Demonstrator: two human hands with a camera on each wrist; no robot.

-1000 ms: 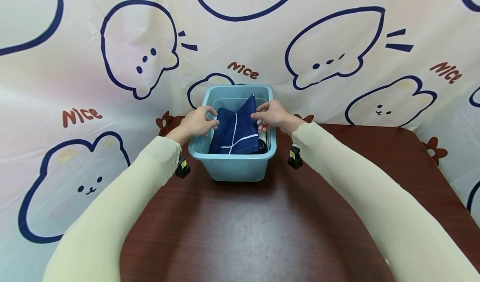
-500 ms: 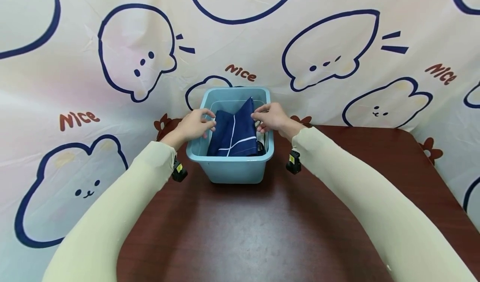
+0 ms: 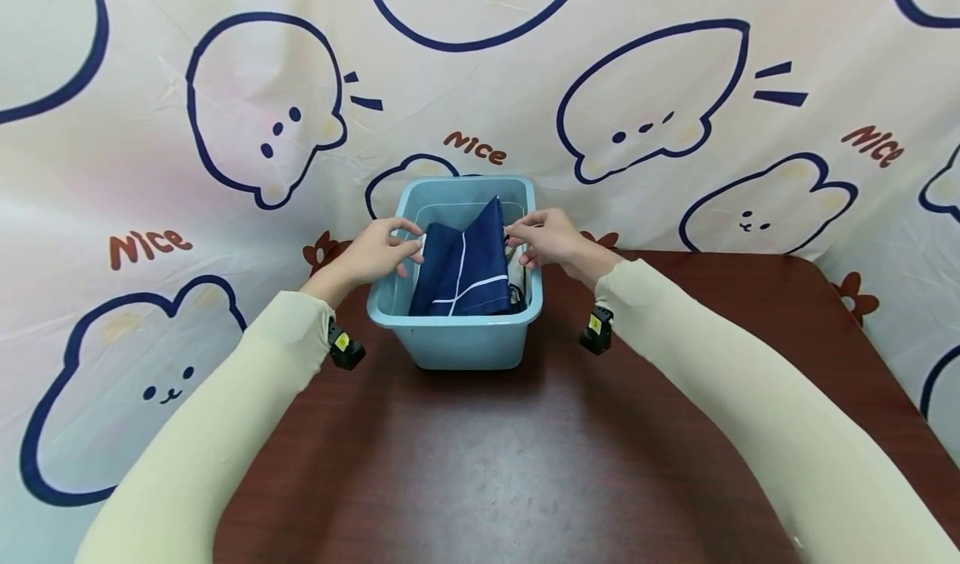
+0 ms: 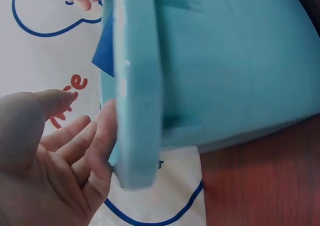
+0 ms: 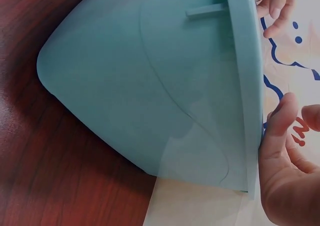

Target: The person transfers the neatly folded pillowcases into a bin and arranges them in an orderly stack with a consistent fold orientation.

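Observation:
A light blue plastic bin (image 3: pixel 468 346) stands on the table against the back cloth. Folded dark blue fabric with white lines (image 3: pixel 480 260) lies in it, one corner sticking up in a peak. Over the bin's left rim, my left hand (image 3: pixel 377 253) is spread with thumb and fingers apart and nothing between them; in the left wrist view a finger lies against the rim (image 4: pixel 137 85). My right hand (image 3: pixel 553 237) is at the right rim, fingertips close beside the fabric's peak. Its thumb and forefinger are apart in the right wrist view, holding nothing.
Beside the fabric inside the bin, a pale item (image 3: pixel 516 271) and a small black item (image 3: pixel 517 297) are partly hidden. The dark red-brown wooden table (image 3: pixel 480 464) extends in front and to the right. A printed cloth (image 3: pixel 450 89) hangs behind it.
My left hand has drawn a little to the left, away from the fabric. My right hand has shifted slightly outward from it. The fabric keeps its shape, and the head view has tilted slightly.

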